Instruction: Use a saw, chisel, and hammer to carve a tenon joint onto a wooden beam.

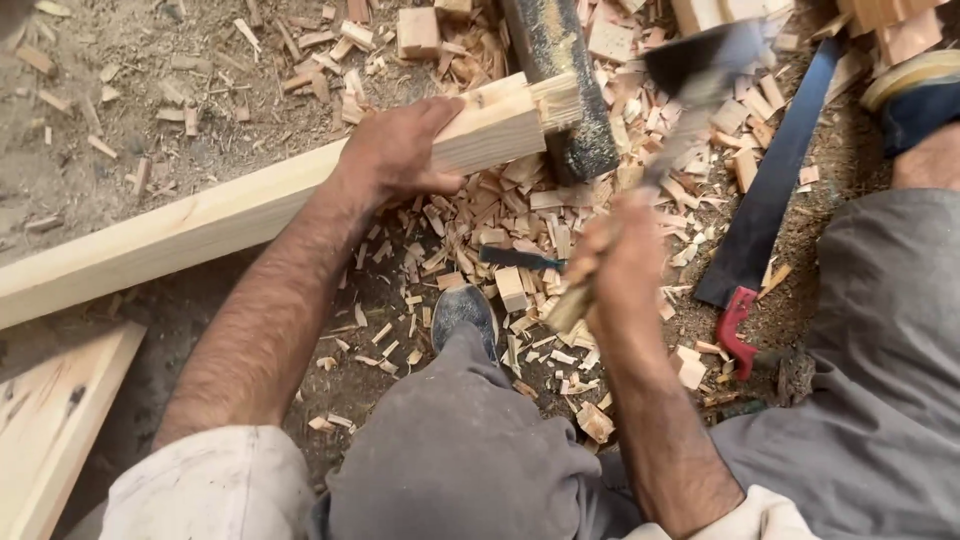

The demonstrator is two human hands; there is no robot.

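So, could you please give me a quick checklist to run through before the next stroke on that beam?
1. Left hand grips the long wooden beam near its notched end: ok.
2. Right hand closed on the handle of the hatchet: ok, though the tool is blurred by motion.
3. Left-hand fingers away from the beam's cut end: cannot tell how safely; they lie close to it.
4. Beam end resting on the dark round block: ok, it appears to bear on it.
5. Shoe back from the beam end: ok.
6. Hand saw off to the right, apart from the beam: ok.
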